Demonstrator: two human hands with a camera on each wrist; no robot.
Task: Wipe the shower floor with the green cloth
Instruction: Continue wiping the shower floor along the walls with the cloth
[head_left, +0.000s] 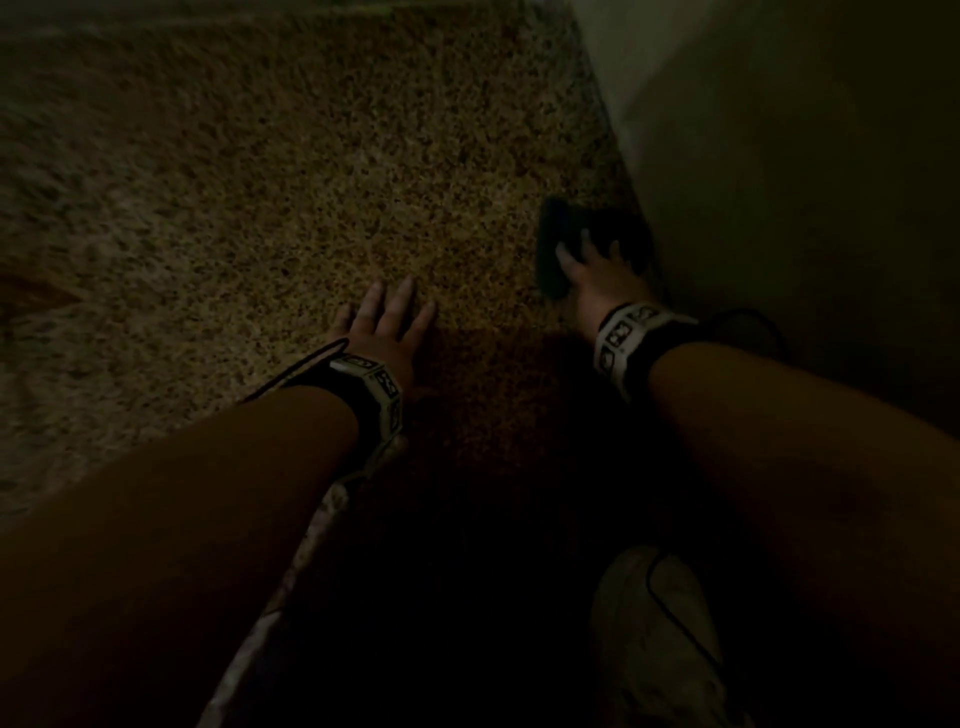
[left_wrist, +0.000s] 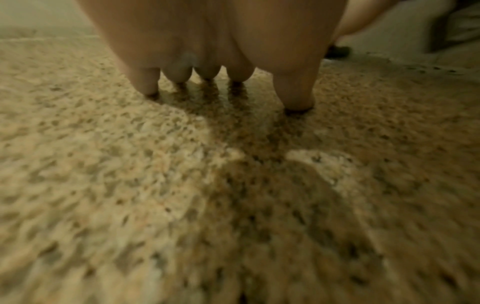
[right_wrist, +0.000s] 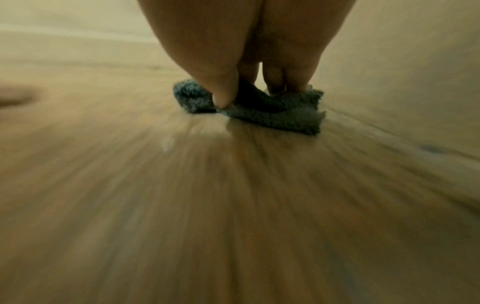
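Observation:
The shower floor (head_left: 260, 182) is a speckled brown pebbled surface, dimly lit. The dark green cloth (head_left: 551, 234) lies on it against the right wall. My right hand (head_left: 592, 265) rests on top of the cloth with fingers spread, pressing it down. In the right wrist view the thumb and fingertips (right_wrist: 224, 98) push into the bunched cloth (right_wrist: 272, 118), and the floor is streaked with motion blur. My left hand (head_left: 392, 317) lies flat on the bare floor to the left of the cloth, fingers straight and spread, holding nothing. Its fingertips (left_wrist: 298, 100) touch the floor (left_wrist: 155, 185).
A pale wall (head_left: 779, 156) runs along the right side, close to the cloth. A light-coloured shoe (head_left: 660, 623) with a dark cable over it sits at the lower right. The floor stretches away to the left and far side.

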